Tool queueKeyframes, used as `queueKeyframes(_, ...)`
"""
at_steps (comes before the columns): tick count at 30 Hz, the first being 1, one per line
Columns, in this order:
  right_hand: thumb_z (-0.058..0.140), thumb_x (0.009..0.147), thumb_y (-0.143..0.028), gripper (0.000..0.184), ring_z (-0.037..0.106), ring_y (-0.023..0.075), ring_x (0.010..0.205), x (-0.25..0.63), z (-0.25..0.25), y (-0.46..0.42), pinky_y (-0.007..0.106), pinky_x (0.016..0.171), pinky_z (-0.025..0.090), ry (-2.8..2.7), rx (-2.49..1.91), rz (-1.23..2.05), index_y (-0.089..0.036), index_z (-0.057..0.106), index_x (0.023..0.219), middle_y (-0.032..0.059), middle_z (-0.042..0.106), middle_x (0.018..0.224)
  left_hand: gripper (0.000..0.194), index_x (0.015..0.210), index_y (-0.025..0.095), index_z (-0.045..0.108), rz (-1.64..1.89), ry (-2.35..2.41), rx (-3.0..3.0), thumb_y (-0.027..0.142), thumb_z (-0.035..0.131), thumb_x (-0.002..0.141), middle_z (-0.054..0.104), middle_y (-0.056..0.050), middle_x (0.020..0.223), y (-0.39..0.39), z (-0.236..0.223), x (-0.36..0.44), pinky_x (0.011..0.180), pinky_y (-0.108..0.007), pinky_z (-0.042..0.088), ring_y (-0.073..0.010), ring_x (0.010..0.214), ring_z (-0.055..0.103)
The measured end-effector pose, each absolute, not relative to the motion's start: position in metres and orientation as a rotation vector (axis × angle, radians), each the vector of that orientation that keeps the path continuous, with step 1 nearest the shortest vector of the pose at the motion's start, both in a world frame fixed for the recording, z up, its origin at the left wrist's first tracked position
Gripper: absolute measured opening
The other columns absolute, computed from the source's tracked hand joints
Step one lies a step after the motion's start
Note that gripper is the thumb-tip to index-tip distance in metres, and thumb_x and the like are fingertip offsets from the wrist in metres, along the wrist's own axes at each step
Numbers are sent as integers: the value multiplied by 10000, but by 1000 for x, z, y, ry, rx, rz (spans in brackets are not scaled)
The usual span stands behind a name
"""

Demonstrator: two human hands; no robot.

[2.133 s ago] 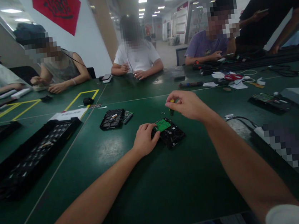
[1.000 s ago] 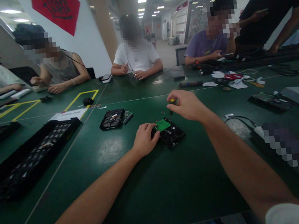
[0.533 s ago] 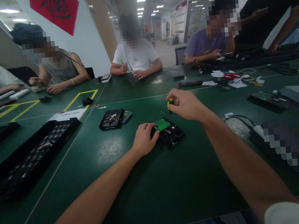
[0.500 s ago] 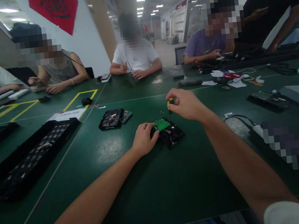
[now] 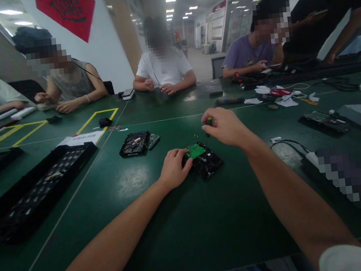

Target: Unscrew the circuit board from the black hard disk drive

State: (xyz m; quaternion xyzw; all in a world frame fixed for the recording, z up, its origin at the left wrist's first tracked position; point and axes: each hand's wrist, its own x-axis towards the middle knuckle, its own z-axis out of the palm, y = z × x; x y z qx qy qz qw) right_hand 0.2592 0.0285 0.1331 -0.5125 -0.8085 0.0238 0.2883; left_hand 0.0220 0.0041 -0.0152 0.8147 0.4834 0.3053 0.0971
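Apparently works screwdriver (image 5: 208, 129), clamped in right hand (image 5: 227, 126), at hard drive (image 5: 208, 163) gripped by left hand's (image 5: 173, 169) fingers, calling for steady alignment.

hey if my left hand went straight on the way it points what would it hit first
Most likely the green circuit board on the black drive; your left hand seems to rest at its edge. Roughly beyond is the screwdriver in your right hand, though height is hard to judge.
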Motion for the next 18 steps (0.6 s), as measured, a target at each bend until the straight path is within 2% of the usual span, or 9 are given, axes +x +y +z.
queueKeyframes(5,702,906,-247,59,645,270,944,260,133,29,390,878,473,-2207,-1323,57,-227,691,960,86,709,986,347,1302,221,641,900,1425,2410,387,604,999,683,-121,1265,6,-17,22,1116,-514,482,-315,1253,585)
queueKeyframes(8,708,887,-219,150,653,269,948,259,132,29,387,879,470,-2186,-1319,97,-222,680,1034,85,729,1024,346,1302,227,643,900,1423,2414,386,607,996,685,-118,1265,6,-17,22,1117,-516,482,-316,1258,584)
queueKeyframes(11,687,873,-188,233,659,259,874,257,132,27,376,819,469,-2151,-1351,146,-203,668,1105,82,737,980,349,1302,228,645,903,1425,2411,396,604,998,684,-118,1264,6,-17,22,1116,-514,484,-316,1262,585)
queueKeyframes(18,670,924,-280,102,646,255,895,257,134,27,368,838,457,-2197,-1313,96,-225,693,1006,69,715,952,352,1307,223,640,899,1427,2414,392,600,1000,685,-120,1264,5,-16,22,1118,-512,482,-318,1258,586)
